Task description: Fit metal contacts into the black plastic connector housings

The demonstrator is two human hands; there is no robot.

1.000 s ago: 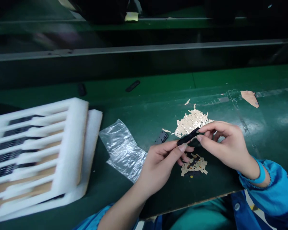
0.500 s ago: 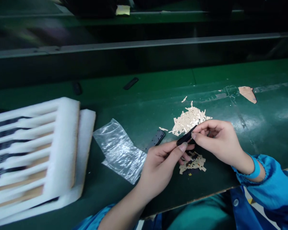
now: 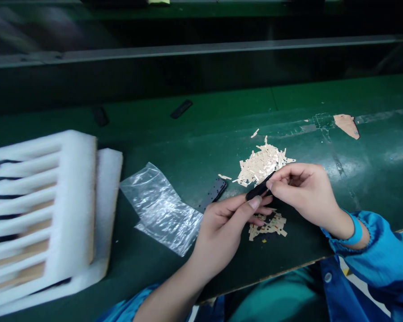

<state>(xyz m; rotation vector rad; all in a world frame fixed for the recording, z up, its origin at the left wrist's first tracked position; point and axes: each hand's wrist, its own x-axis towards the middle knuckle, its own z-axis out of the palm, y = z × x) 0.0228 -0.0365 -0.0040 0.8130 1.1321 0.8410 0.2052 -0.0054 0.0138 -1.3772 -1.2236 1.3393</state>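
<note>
A slim black plastic piece (image 3: 258,189) is held between my two hands over the green table. My left hand (image 3: 226,226) grips its near end between thumb and fingers. At its far end, the thumb and forefinger of my right hand (image 3: 304,190) are pinched together; whether a small part lies between them is hidden. Just behind the piece lies a pile of small cream-coloured flat pieces (image 3: 260,163). A smaller heap of similar pieces (image 3: 270,227) lies below my hands. Beside my left hand rests a dark plate with small holes (image 3: 214,193).
White foam trays (image 3: 74,188) with dark parts in their slots are stacked at the left. A clear plastic bag (image 3: 163,208) lies between them and my left hand. Two dark pieces (image 3: 181,109) (image 3: 100,116) lie toward the back, and a brown scrap (image 3: 346,125) at the right.
The view has shifted slightly, so the trays and bag sit further left and the table a little higher. Both hands keep the same grip on the black piece.
</note>
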